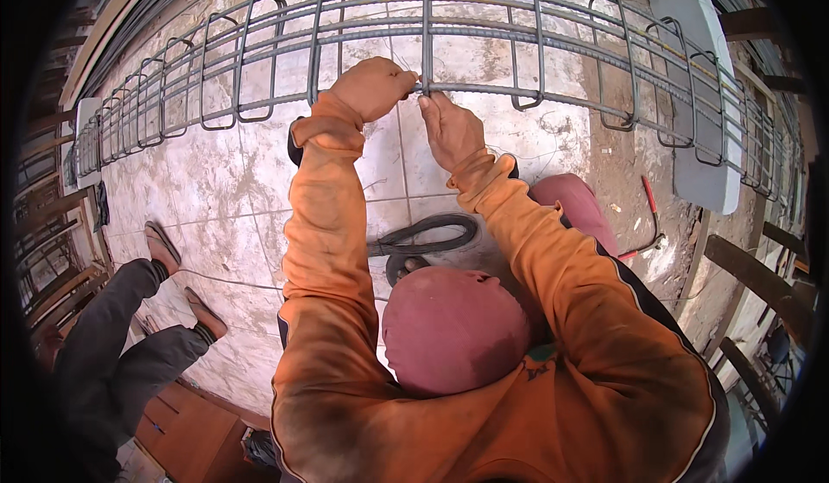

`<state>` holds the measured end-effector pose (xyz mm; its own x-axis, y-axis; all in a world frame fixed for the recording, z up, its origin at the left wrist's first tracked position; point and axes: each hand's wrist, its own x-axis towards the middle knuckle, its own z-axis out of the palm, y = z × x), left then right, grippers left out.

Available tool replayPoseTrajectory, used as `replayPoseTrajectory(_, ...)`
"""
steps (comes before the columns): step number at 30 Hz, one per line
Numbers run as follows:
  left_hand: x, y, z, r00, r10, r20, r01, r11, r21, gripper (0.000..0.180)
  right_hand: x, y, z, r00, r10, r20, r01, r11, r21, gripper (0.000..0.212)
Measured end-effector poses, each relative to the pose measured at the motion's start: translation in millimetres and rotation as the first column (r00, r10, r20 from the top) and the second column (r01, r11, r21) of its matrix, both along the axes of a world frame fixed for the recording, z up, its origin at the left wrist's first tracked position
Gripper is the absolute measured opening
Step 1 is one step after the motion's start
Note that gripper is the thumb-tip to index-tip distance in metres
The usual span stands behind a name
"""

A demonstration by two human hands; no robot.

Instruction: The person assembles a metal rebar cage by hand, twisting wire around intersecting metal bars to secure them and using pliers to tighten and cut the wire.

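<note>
Right at the lower bar of the steel rebar cage, both your hands meet, close on either side of an upright stirrup. Your left hand is curled, its fingertips at the crossing; your right hand comes in just below the bar, thumb and fingers pointing up at that joint. You cannot tell from this view whether either set of fingertips is clamped on anything, as the detail there is too small. The cage runs across the space ahead of you, above the tiled floor, a pale block near its right end. Nearer you lies a looped coil of dark wire, and off to your left another person's dark-trousered legs show, sandals on the feet
</note>
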<state>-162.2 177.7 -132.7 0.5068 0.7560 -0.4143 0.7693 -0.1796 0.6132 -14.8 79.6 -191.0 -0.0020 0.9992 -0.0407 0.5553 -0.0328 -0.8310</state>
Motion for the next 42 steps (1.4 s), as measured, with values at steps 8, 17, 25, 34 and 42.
replayPoseTrajectory(8,1.8,-15.5,-22.4,0.900,0.270,0.342,-0.329,0.936,0.128,0.025,2.4,-0.4,-4.3,0.999,0.020,0.043,-0.019,1.000,-0.020,0.033)
replayPoseTrajectory(17,18.6,-41.4,-25.0,0.838,0.204,0.506,-0.444,0.795,0.414,0.012,15.1,6.8,7.9,0.990,0.108,0.088,-0.103,0.993,-0.056,0.036)
replayPoseTrajectory(25,13.1,-53.4,-25.5,0.803,0.112,0.585,-0.430,0.789,0.439,0.010,23.4,8.7,14.1,0.979,0.189,0.077,-0.176,0.972,-0.155,0.039)
replayPoseTrajectory(34,9.5,-57.7,-25.9,0.813,0.014,0.583,-0.388,0.759,0.523,0.015,27.3,13.9,13.1,0.969,0.242,0.055,-0.231,0.959,-0.164,0.040)
replayPoseTrajectory(42,11.4,-61.7,-12.7,0.943,0.087,0.321,-0.313,0.556,0.770,0.015,31.0,16.7,21.8,0.957,0.282,0.073,-0.263,0.944,-0.201,0.045)
